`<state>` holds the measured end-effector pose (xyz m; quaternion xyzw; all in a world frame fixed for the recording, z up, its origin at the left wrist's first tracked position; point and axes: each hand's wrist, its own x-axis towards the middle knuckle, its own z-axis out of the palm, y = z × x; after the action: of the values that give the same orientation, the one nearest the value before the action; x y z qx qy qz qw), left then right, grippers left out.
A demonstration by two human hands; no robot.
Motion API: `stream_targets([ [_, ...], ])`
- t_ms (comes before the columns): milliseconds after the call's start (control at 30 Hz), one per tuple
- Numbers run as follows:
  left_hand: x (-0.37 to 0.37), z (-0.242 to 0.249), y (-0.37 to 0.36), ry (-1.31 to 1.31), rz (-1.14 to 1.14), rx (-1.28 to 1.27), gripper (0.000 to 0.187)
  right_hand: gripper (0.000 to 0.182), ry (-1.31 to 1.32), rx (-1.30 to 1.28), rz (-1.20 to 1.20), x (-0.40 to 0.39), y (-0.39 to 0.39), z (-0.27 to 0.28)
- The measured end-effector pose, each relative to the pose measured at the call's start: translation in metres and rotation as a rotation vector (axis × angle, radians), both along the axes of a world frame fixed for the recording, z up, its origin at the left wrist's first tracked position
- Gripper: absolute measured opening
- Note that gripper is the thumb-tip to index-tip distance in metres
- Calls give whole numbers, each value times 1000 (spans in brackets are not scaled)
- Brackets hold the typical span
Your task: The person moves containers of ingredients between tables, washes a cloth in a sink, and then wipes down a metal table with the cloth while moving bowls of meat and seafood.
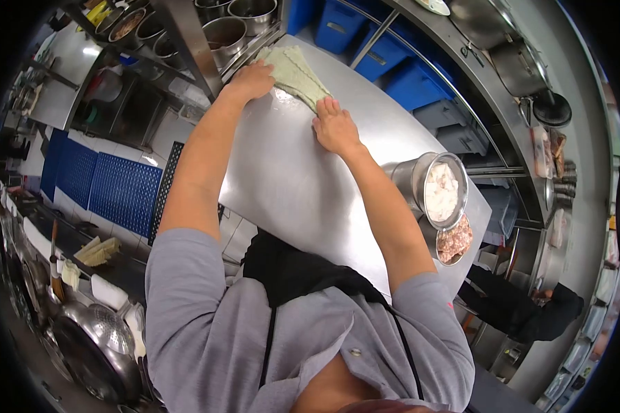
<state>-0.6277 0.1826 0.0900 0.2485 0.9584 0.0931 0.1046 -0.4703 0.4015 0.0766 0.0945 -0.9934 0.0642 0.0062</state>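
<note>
A pale green cloth (293, 72) lies spread on the far end of the steel table (282, 162). On its left edge rests my left hand (253, 79), with the palm down and the fingers over the cloth. My right hand (335, 126) is at the cloth's lower right corner, its fingertips touching the edge and its fingers extended and close together. Both forearms reach forward over the table.
Right of my right forearm stand a metal pot of white food (442, 191) and a bowl of minced meat (455, 241). Blue bins (413, 82) sit beyond the table. Pots (225, 34) line the far left. A person in black (523, 303) is at the right.
</note>
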Motion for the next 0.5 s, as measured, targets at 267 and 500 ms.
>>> stream_targets([
  [267,56,3,-37,65,22,-76,51,44,96,-19,101,36,-46,-4],
  [500,107,-5,-82,113,59,-49,51,38,67,-50,193,65,-74,3],
])
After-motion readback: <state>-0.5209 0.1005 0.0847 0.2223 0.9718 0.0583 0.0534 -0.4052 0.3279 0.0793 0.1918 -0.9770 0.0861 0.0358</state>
